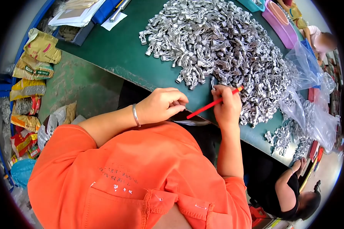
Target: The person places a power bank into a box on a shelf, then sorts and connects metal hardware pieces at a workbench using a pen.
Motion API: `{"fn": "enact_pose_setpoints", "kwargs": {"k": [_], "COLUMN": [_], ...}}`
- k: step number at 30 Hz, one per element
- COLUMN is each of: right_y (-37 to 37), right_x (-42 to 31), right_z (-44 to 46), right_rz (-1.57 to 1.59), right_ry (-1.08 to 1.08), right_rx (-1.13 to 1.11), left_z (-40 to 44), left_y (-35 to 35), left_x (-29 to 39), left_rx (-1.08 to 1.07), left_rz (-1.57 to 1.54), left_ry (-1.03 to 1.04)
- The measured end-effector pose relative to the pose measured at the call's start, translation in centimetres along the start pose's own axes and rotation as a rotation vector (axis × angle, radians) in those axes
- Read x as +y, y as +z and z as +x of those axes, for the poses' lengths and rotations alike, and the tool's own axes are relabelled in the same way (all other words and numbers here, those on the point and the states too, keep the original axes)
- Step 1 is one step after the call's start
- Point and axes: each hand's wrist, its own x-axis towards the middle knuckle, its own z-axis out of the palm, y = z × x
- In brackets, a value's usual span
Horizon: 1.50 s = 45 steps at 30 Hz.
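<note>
My right hand (227, 107) is closed around a slim red pen-like stick (204, 109), which slants across the table edge and has a yellow band near its upper end. Just beyond those fingertips is a small shiny metal piece (213, 82); I cannot tell whether they touch it. My left hand (160, 105), with a bracelet (136, 115) at its wrist, is held at the near edge of the table. Its fingers curl toward the thumb, and whatever may be between them is hidden. A large heap of silver looped metal parts (218, 42) lies just past both hands.
The green table (114, 57) carries a grey bin (76, 34), a pink basket (281, 24) and clear plastic bags (321, 126). Filled sacks (34, 68) line the left side. One co-worker (283, 187) sits at lower right, another person (317, 40) at upper right.
</note>
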Motion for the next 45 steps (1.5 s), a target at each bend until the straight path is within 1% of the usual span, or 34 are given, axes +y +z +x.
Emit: {"fn": "enact_pose_setpoints", "kwargs": {"k": [1, 2, 3, 5, 7, 9, 10, 12, 13, 15, 17, 19, 20, 21, 23, 24, 25, 28, 29, 31, 32, 33, 34, 35, 36, 38, 39, 41, 45], "right_y": [-0.1, -0.2, -0.2, -1.4, -1.6, -1.5, -1.4, -1.1, -0.9, -0.5, -0.8, -1.2, -1.7, -2.0, -1.5, -1.2, -0.6, 0.9, 1.5, 2.5, 2.8, 3.4, 3.4, 3.2, 3.4, 3.4, 2.9, 2.2, 1.0], "right_x": [-0.3, -0.7, -1.0, -2.7, -3.3, -3.4, -3.5, -3.4, -3.4, -3.5, -3.5, -3.2, -3.0, -3.2, -2.6, -2.5, -2.7, -2.6, -2.6, -2.6, -2.6, -2.5, -2.5, -2.6, -2.4, -1.8, -1.8, -1.4, -1.2], "right_z": [-0.4, -1.3, -2.0, -2.2, -2.5, -2.7, -3.0, -3.2, -3.4, -3.8, -3.9, -4.2, -4.1, -3.9, -3.7, -3.6, -3.1, -1.0, -0.4, 1.1, 1.8, 2.1, 2.3, 2.6, 2.6, 1.9, 1.6, 0.7, -0.9], "right_rz": [0.118, 0.353, 0.575, 1.123, 1.336, 1.457, 1.458, 1.495, 1.494, 1.392, 1.406, 1.282, 1.266, 1.294, 1.024, 0.906, 0.822, 0.557, 0.507, 0.464, 0.444, 0.404, 0.360, 0.316, 0.318, 0.348, 0.367, 0.350, 0.336], "right_ry": [0.023, 0.227, 0.324, 0.672, 0.733, 0.728, 0.736, 0.679, 0.681, 0.552, 0.555, 0.458, 0.442, 0.489, 0.391, 0.476, 0.454, 0.293, 0.282, 0.299, 0.291, 0.387, 0.399, 0.413, 0.414, 0.334, 0.395, 0.360, 0.295], "right_rx": [0.096, 0.084, 0.089, 0.095, 0.116, 0.120, 0.121, 0.114, 0.116, 0.170, 0.153, 0.013, -0.097, -0.148, -0.113, -0.094, -0.008, 0.115, 0.161, 0.234, 0.246, 0.211, 0.191, 0.170, 0.178, 0.228, 0.180, 0.214, 0.331], "left_z": [0.0, 0.1, 0.2, 0.6, 1.1, 1.4, 1.5, 1.6, 1.6, 1.5, 1.4, 1.1, 0.8, 0.5, -0.2, -0.4, -0.5, -0.5, -0.1, 0.9, 1.6, 2.4, 2.8, 2.9, 3.0, 3.1, 3.1, 3.2, 3.7], "left_y": [0.2, 0.4, 0.5, 0.6, 0.6, 0.8, 0.7, 0.4, 0.3, 0.2, -0.2, -0.1, 0.0, 0.1, 0.3, 0.7, 0.9, 0.7, 0.3, -0.6, -0.9, -1.2, -1.4, -1.4, -1.4, -1.0, -0.7, 0.1, 1.8], "left_x": [-0.4, -0.5, -0.2, 0.5, 0.5, 0.3, 0.6, 1.2, 1.4, 1.8, 2.3, 2.0, 1.6, 1.2, 0.7, 0.1, -0.4, -0.9, -0.8, 0.0, -0.1, -0.3, -0.8, -1.0, -1.1, -1.7, -1.6, -1.5, -1.7], "left_rx": [0.016, 0.032, 0.031, 0.042, 0.019, -0.032, -0.053, -0.043, -0.031, -0.015, -0.010, -0.031, -0.065, -0.098, -0.183, -0.172, -0.162, -0.155, -0.037, 0.195, 0.294, 0.396, 0.415, 0.413, 0.356, 0.266, 0.244, 0.230, 0.186], "left_rz": [-0.056, -0.111, -0.109, -0.321, -0.333, -0.631, -0.681, -0.691, -0.701, -0.706, -0.292, -0.259, -0.234, -0.208, -0.088, -0.028, 0.031, 0.043, 0.126, 0.149, 0.215, 0.280, 0.304, 0.309, 0.326, 0.315, 0.319, 0.330, 0.234], "left_ry": [-0.016, -0.031, -0.025, -0.159, -0.132, -0.151, -0.194, -0.196, -0.195, -0.175, 0.011, 0.078, 0.080, 0.081, 0.043, 0.092, 0.142, 0.133, 0.207, 0.030, 0.037, 0.046, 0.058, 0.061, 0.091, 0.133, 0.148, 0.233, 0.287]}}
